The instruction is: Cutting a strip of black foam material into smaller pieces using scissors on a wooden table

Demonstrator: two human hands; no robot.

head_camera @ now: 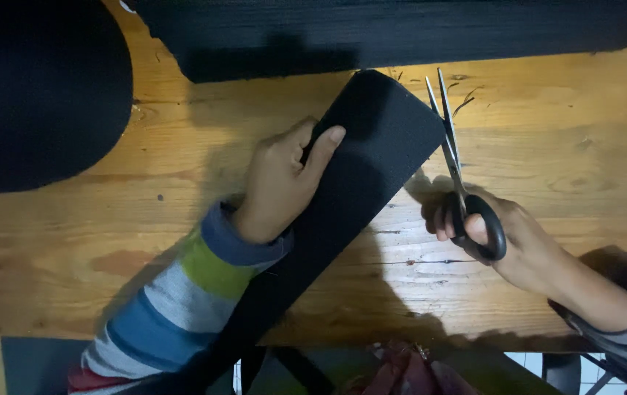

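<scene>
A long black strip of thick fabric (361,183) runs diagonally from the lower left up to the middle of a wooden table (547,146). My left hand (280,183) grips the strip near its upper end, thumb laid on top. My right hand (507,234) holds black-handled scissors (459,175), fingers through the loops. The blades point upward and are slightly apart, right beside the strip's upper right edge.
A large black rounded fabric piece (35,88) lies at the upper left, and another black sheet (401,33) spans the far edge. Small dark scraps (463,102) lie near the scissor tips. The table's near edge runs along the bottom, with floor below.
</scene>
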